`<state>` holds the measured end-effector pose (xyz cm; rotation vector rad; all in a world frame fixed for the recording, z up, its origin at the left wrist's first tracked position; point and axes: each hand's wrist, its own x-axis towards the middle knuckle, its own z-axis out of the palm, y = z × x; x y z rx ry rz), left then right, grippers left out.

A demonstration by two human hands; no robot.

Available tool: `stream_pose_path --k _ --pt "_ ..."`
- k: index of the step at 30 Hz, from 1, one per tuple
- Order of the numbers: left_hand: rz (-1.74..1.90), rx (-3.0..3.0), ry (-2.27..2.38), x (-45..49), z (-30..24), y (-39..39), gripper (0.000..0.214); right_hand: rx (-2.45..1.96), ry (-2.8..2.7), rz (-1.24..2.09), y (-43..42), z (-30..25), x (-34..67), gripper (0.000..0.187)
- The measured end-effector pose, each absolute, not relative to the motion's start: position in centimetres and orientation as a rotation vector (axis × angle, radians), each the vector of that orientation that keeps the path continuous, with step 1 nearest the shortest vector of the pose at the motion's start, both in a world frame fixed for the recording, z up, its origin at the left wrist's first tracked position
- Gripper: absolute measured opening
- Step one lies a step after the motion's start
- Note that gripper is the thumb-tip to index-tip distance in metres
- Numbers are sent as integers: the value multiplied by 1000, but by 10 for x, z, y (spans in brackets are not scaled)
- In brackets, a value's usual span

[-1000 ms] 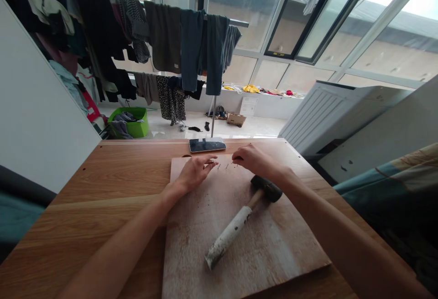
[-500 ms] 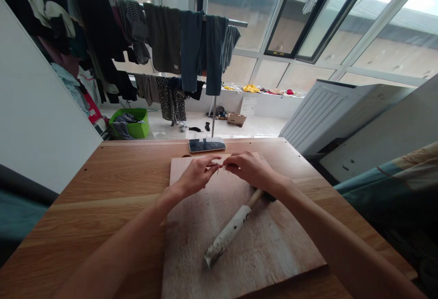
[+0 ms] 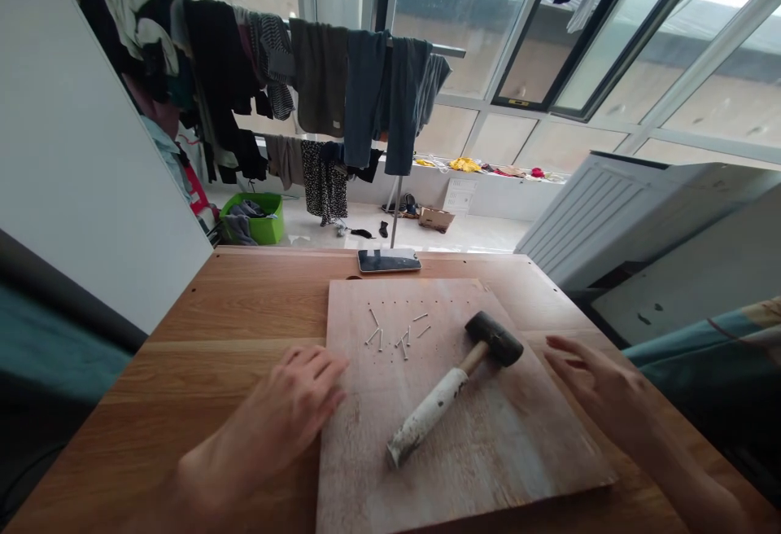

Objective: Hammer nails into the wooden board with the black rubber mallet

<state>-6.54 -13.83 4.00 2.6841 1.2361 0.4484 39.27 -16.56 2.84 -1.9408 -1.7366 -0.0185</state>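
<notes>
A square wooden board [image 3: 488, 453] lies on the wooden table [image 3: 244, 322]. Several loose nails [image 3: 396, 334] are scattered on the board's far half. Beside them rests a mallet [image 3: 455, 387] with a black head and a worn white handle. My left hand [image 3: 286, 412] lies flat with fingers spread at the board's left edge, holding nothing. My right hand [image 3: 595, 379] is open, fingers stretched out, at the board's right edge. Neither hand touches the mallet or the nails.
A phone [image 3: 389, 260] lies face up at the table's far edge. Behind it stand a clothes rack [image 3: 342, 86] hung with garments, a green basket [image 3: 253, 221] on the floor, and a white slatted panel [image 3: 586, 208] to the right.
Both hands have drawn back from the middle of the board to its left and right edges, leaving the nails loose on the board. The view has shifted slightly.
</notes>
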Motion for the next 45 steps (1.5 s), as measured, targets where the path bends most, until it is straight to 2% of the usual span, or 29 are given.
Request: stream_pose_path --k 4,7,14,19,24,29,36,40,45 --pt "541 2811 1179 -72 19 -169 37 -1968 -1799 67 -188 -22 413 54" --pt "583 2832 1259 -80 5 -177 42 -1922 -1875 40 -193 -34 404 56" --pt "701 2689 1703 -159 -7 -186 37 -1729 -2148 -23 -196 -22 319 52" --pt "777 2467 1997 -245 -9 -193 44 -1431 -2372 14 -185 -7 233 64" --pt "900 2143 2227 -287 -3 -196 37 -1231 -2430 161 -171 10 182 69" --pt "902 2115 2280 -286 7 -195 41 -1005 -2516 249 -171 18 160 62" --pt "726 2175 2258 -271 8 -205 42 -1093 -2431 206 -176 13 168 52" --pt "747 2280 2080 -248 9 -210 43 -1212 -2386 99 -186 0 204 50" --pt "793 2393 1728 -193 12 -212 43 -1464 -2230 -132 -202 -22 283 35"
